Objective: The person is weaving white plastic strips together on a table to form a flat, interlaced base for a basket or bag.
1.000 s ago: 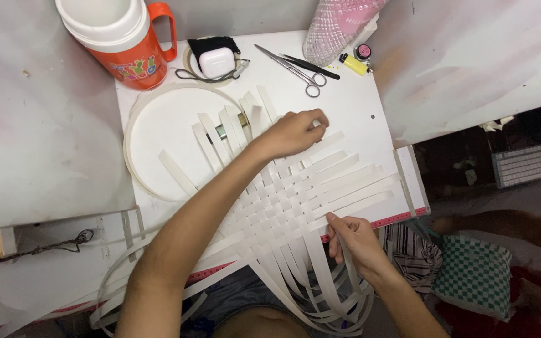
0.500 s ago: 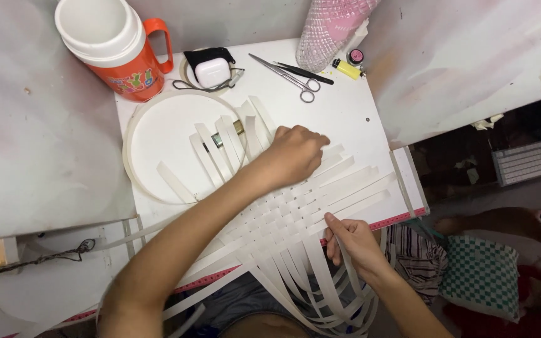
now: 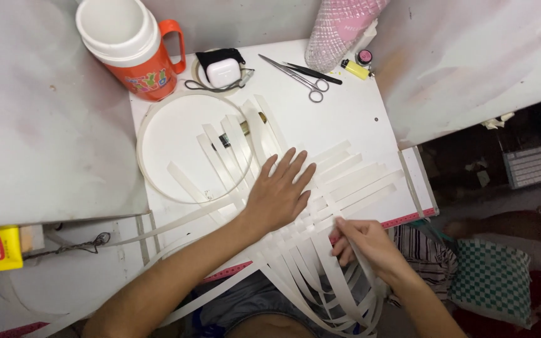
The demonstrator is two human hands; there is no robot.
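A flat weave of long white strips (image 3: 320,188) lies on a white tabletop (image 3: 345,119). My left hand (image 3: 280,194) rests palm down on the woven part, fingers spread, pressing it flat. My right hand (image 3: 361,244) sits at the near right edge of the weave and pinches one white strip (image 3: 345,219) that runs down over the table edge. Loose strip ends (image 3: 327,294) hang toward my lap. A white ring-shaped hoop (image 3: 148,125) lies under the far left strips.
An orange and white jug (image 3: 129,47) stands at the back left. Behind the weave lie a white earbud case on a black pouch (image 3: 223,70), scissors (image 3: 298,75), a yellow lighter (image 3: 353,67) and a pink mesh object (image 3: 339,28). A ruler (image 3: 402,219) edges the table.
My left hand has slid from the far upper part of the weave toward me and flattened onto its middle. My right hand stays at the near right edge, holding a strip.
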